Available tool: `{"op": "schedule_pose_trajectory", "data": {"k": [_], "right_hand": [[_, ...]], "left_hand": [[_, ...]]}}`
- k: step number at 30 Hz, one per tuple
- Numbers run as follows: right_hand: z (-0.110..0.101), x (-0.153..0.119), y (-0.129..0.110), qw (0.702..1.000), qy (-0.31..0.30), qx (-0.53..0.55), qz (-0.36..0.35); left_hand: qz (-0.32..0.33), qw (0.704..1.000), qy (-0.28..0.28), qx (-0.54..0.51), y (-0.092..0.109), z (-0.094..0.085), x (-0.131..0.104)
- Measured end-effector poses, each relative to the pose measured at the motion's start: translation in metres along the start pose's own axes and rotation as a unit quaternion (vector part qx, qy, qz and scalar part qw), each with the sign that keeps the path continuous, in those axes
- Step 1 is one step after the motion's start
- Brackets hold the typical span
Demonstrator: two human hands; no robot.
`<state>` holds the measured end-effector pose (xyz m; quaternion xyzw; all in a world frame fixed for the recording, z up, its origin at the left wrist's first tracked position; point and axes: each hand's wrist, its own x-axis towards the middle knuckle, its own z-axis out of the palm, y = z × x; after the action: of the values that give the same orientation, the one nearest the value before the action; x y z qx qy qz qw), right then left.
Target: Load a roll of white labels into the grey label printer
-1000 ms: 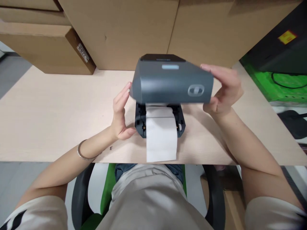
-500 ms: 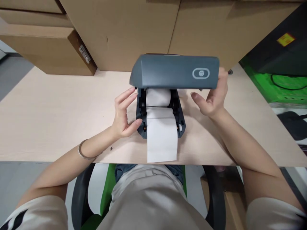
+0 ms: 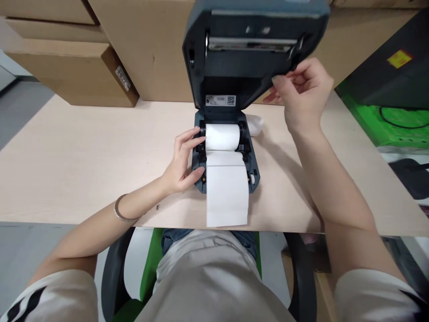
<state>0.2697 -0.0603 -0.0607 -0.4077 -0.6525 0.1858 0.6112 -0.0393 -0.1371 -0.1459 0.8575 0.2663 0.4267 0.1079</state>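
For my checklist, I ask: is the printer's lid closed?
No: the lid stands raised, the right hand at its edge, and the white roll shows.

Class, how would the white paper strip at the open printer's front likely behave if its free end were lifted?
The paper strip would probably flex and feel light, since it looks thin. It might fold first at the line across its upper part. Pulling could turn the roll in the printer, as the strip seems to lead back to it.

printer lid [image 3: 241,67]: swung wide open | right grip [image 3: 306,95]: higher | paper roll [image 3: 222,137]: uncovered
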Motion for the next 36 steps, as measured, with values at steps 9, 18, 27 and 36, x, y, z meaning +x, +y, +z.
{"op": "schedule_pose_trajectory", "data": {"k": [9,18,27,36], "right_hand": [[0.002,0.011,0.0,0.996,-0.036,0.053,0.062],[0.004,0.004,-0.004,0.986,-0.13,0.041,0.097],[0.027,-0.017,-0.023,0.915,-0.318,-0.248,-0.018],[0.032,-0.021,-0.017,0.826,-0.452,-0.329,-0.068]], "left_hand": [[-0.026,0.999,-0.037,-0.013,-0.009,0.004,-0.003],[-0.082,0.993,-0.043,-0.07,-0.011,-0.001,0.001],[-0.171,0.983,-0.066,0.013,0.003,-0.007,0.003],[-0.152,0.97,-0.188,-0.001,0.007,-0.025,0.022]]}}
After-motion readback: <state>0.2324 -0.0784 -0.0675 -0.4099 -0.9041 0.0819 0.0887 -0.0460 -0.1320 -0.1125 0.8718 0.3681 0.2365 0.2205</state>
